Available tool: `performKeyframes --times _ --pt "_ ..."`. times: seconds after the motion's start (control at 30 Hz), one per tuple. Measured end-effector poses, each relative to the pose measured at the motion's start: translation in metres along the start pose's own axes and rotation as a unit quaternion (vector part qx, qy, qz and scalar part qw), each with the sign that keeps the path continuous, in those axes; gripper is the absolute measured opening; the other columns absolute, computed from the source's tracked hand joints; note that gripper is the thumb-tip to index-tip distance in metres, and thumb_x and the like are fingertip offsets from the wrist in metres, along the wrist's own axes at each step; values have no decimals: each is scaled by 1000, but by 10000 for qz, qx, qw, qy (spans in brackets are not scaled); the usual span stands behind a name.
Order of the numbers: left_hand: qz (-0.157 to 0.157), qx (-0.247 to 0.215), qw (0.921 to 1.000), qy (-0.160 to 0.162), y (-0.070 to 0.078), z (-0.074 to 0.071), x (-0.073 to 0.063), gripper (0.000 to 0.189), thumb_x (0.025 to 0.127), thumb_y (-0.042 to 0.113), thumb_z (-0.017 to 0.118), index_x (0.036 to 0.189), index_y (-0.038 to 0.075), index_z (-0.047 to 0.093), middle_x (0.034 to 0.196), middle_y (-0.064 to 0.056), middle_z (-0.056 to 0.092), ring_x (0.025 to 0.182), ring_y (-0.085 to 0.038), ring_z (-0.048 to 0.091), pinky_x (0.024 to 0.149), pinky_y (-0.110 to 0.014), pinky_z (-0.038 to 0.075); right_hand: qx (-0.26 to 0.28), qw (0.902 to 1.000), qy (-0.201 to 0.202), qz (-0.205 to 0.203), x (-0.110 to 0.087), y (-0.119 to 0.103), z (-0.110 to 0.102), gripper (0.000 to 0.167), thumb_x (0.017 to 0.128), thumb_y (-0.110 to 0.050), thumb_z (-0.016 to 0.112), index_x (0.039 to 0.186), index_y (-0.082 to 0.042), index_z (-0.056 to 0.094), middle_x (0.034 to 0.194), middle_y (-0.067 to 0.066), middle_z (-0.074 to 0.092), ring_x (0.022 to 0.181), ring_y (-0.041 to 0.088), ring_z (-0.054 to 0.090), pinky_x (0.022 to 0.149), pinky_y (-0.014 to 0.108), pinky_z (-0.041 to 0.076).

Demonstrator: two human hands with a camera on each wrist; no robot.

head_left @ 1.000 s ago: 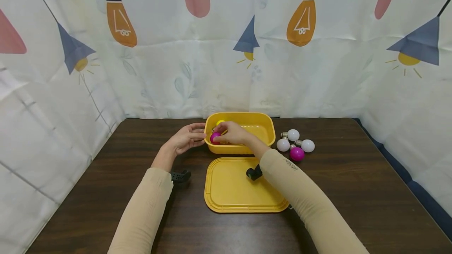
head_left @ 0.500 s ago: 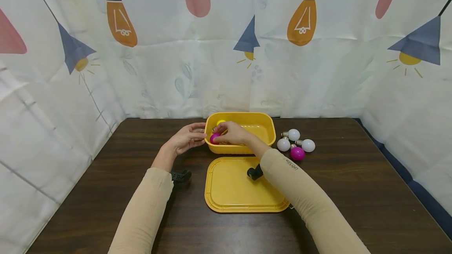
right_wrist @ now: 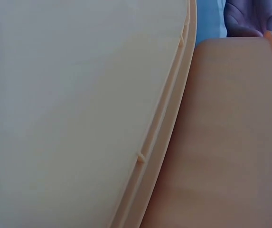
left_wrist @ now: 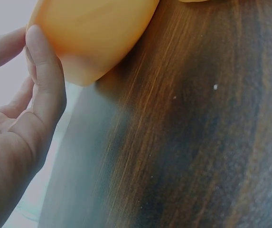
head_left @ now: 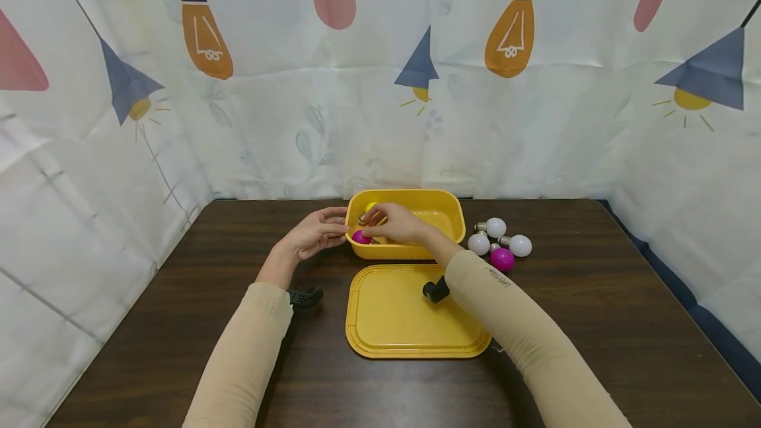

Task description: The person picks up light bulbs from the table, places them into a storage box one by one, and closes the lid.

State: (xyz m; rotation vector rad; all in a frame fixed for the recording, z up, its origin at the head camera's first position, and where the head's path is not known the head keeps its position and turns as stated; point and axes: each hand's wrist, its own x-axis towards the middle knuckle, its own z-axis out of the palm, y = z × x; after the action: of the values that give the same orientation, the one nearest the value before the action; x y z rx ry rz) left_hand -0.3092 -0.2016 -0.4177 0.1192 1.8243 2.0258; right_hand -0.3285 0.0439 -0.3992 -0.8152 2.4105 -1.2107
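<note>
A yellow plastic bin (head_left: 386, 253) stands at the back of the table. My left hand (head_left: 318, 230) touches its left end, fingertips right at the rim; the left wrist view shows the thumb against the bin's outer wall (left_wrist: 98, 38). Inside the bin, my right hand (head_left: 397, 222) hovers with thumb and fingers spread apart. Just under the thumb tip lies a magenta light bulb (head_left: 360, 238), its metal base toward the right. Behind it, partly covered by the right fingers, is a yellow light bulb (head_left: 371, 206). In the right wrist view the right hand is out of sight.
A yellow lid (head_left: 392, 322) lies flat in front of the bin, under the right forearm. To the bin's right sit several loose bulbs: white ones (head_left: 520, 246) and a magenta one (head_left: 502, 259). A printed curtain (head_left: 380, 137) hangs behind the dark wooden table (head_left: 594, 296).
My right thumb and fingers have parted from the magenta bulb, which sits a little lower with its base showing. The right forearm has shifted slightly right. The left hand stays at the bin's rim.
</note>
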Motion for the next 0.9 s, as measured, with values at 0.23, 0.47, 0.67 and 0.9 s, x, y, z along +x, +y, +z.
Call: performKeyframes --times 0.23,0.47,0.67,0.9 --pt "22 -13 10000 -23 -1 0 1 59 102 -1 59 155 0 33 132 -28 52 85 -15 69 83 -29 60 -44 9999 90 -1 -6 -2 -6 41 96 -26 76 127 -2 65 117 11 67 90 29 65 74 36 59" --pt "26 -36 10000 -75 -2 -1 2 60 102 -2 59 156 0 32 130 -25 53 84 -15 69 82 -28 60 -128 9998 164 -32 -12 -4 -12 43 96 -29 75 127 -1 63 118 11 68 94 25 66 75 33 59" --pt "18 -14 10000 -4 -1 -1 2 59 102 -2 59 155 -1 33 129 -25 53 83 -15 69 81 -28 60 -178 9996 220 -93 -16 -5 -17 43 97 -27 75 129 -1 62 119 11 68 94 23 66 76 32 58" --pt "-9 -1 10000 61 0 1 2 58 102 -2 59 155 0 33 131 -25 51 83 -14 69 82 -28 60 -97 9996 256 -77 -20 -1 -21 45 97 -28 75 132 -3 61 122 10 66 106 26 67 80 33 59"
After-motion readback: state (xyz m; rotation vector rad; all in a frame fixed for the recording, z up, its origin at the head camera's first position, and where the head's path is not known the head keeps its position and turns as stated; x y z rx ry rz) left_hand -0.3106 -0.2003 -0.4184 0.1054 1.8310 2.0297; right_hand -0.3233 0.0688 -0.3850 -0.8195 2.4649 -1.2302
